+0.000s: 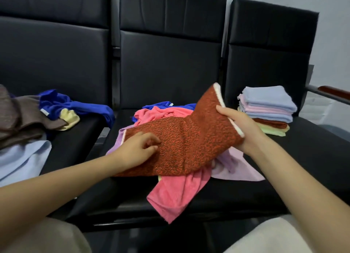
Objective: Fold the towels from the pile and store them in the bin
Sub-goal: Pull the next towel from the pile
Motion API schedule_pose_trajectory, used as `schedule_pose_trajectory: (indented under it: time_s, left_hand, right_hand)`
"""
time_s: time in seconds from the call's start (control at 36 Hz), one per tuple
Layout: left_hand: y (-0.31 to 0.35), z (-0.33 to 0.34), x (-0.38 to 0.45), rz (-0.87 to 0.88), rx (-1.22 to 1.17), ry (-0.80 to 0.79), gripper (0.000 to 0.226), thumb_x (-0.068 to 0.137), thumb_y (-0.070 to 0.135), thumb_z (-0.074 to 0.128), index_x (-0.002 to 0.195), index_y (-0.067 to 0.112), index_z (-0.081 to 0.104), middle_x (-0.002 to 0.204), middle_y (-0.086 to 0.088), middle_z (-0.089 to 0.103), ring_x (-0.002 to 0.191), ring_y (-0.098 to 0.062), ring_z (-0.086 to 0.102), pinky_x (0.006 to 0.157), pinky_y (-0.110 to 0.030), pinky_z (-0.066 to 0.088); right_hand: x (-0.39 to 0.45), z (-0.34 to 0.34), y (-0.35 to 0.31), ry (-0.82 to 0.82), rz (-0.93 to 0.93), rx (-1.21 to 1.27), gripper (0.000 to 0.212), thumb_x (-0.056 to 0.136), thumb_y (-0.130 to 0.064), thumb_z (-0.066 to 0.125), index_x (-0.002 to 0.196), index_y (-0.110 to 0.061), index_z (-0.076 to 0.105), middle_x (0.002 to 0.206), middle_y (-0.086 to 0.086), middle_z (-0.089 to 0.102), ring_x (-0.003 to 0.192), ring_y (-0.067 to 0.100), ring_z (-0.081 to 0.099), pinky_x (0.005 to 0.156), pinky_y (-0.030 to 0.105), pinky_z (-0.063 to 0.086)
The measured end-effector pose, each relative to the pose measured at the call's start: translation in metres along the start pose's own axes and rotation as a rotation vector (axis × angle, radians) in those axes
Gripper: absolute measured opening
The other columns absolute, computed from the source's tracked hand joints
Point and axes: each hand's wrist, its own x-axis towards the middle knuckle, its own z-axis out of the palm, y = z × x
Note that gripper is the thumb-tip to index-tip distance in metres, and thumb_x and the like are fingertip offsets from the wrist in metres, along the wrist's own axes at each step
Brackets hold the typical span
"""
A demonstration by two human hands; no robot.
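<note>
A rust-red towel (189, 137) with a white edge lies across the pile on the middle black seat. My right hand (238, 127) grips its right end at the white edge and lifts that end off the pile. My left hand (138, 150) rests on the towel's left part with its fingers curled into the cloth. Under it lie a pink towel (176, 192), a lilac towel (233, 167) and a blue one (170, 106). A stack of folded towels (269, 110) sits on the right seat. No bin is in view.
The left seat holds loose cloths: a blue one (75, 107), a brown one (24, 118), a yellow one (70, 118) and a pale blue one (20, 158). A wooden armrest (333, 91) juts out at the far right. My knees fill the bottom edge.
</note>
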Motion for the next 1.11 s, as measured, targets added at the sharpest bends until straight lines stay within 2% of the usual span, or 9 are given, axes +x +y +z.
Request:
schedule_pose_trajectory:
  time_s: [0.06,0.14,0.25,0.47,0.58,0.67,0.83,0.97,1.11]
  left_hand:
    - [0.001,-0.002,0.003,-0.173,-0.197,-0.035,0.015,0.099,0.017,0.051,0.104,0.018,0.066,0.092,0.004,0.061,0.083,-0.005,0.055,0.075,-0.020,0.048]
    - [0.004,-0.011,0.006,-0.490,-0.654,-0.050,0.033,0.102,0.038,0.041,0.097,0.016,0.065,0.086,-0.003,0.062,0.070,-0.013,0.057,0.060,-0.023,0.048]
    - [0.003,-0.020,0.008,-0.572,-0.924,-0.109,0.057,0.093,0.061,0.036,0.104,0.013,0.065,0.099,-0.011,0.070,0.081,-0.022,0.065,0.068,-0.032,0.053]
    - [0.004,0.006,0.008,-0.533,-0.881,-0.116,0.027,0.093,0.036,0.060,0.117,0.023,0.062,0.113,0.000,0.071,0.104,-0.019,0.067,0.092,-0.035,0.051]
    - [0.003,0.013,0.013,-0.585,-1.006,-0.037,0.029,0.091,0.022,0.065,0.118,0.012,0.064,0.107,-0.006,0.074,0.101,-0.022,0.069,0.093,-0.037,0.052]
    - [0.003,0.014,0.016,-0.622,-1.019,-0.002,0.029,0.089,0.018,0.066,0.116,0.010,0.065,0.107,-0.009,0.073,0.103,-0.026,0.068,0.101,-0.043,0.048]
    - [0.013,-0.008,0.030,-0.648,-1.007,0.158,0.024,0.091,0.021,0.054,0.104,0.006,0.067,0.091,-0.012,0.072,0.087,-0.028,0.068,0.090,-0.039,0.053]
    - [-0.012,-0.036,0.023,-0.712,-0.874,0.175,0.029,0.087,0.030,0.056,0.100,0.006,0.067,0.096,-0.013,0.071,0.088,-0.028,0.067,0.093,-0.040,0.052]
    - [-0.050,-0.039,-0.001,-0.753,-0.583,0.085,0.023,0.095,0.024,0.056,0.112,0.010,0.060,0.095,-0.008,0.067,0.085,-0.022,0.063,0.082,-0.034,0.050]
  right_hand:
    - [0.004,0.017,0.010,-0.093,0.027,-0.040,0.041,0.101,-0.022,0.044,0.073,-0.011,0.073,0.063,0.004,0.068,0.054,0.011,0.063,0.055,0.021,0.051]
    - [0.013,0.036,0.035,-0.152,-0.051,-0.468,0.027,0.101,-0.025,0.045,0.094,-0.014,0.069,0.067,-0.002,0.065,0.064,0.008,0.058,0.061,0.020,0.044]
    - [0.040,0.024,0.065,0.104,-0.610,-1.383,0.022,0.085,-0.020,0.063,0.105,-0.022,0.071,0.100,-0.001,0.066,0.101,0.022,0.054,0.093,0.033,0.041]
    - [0.056,0.018,0.073,0.169,-0.218,-1.017,0.062,0.081,-0.031,0.078,0.134,-0.014,0.050,0.116,0.005,0.064,0.111,0.019,0.060,0.093,0.027,0.043]
    - [0.062,0.014,0.067,0.174,-0.206,-0.896,0.042,0.082,-0.035,0.077,0.115,-0.020,0.058,0.080,-0.005,0.057,0.071,0.009,0.056,0.063,0.021,0.040]
    - [0.065,0.015,0.066,0.177,-0.222,-0.876,0.026,0.087,-0.039,0.070,0.106,-0.022,0.062,0.078,-0.009,0.059,0.070,0.009,0.055,0.064,0.022,0.040]
    - [0.071,0.022,0.068,0.229,-0.255,-0.906,0.028,0.091,-0.051,0.058,0.074,-0.030,0.058,0.064,-0.014,0.051,0.069,0.014,0.053,0.072,0.031,0.043]
    - [0.067,0.030,0.075,0.169,-0.284,-0.904,0.039,0.084,-0.053,0.067,0.106,-0.020,0.062,0.073,-0.009,0.056,0.067,0.009,0.054,0.066,0.028,0.042]
    - [0.057,0.039,0.089,0.079,-0.149,-1.115,0.049,0.080,-0.066,0.062,0.089,-0.019,0.054,0.069,-0.005,0.059,0.064,0.016,0.058,0.057,0.030,0.041]
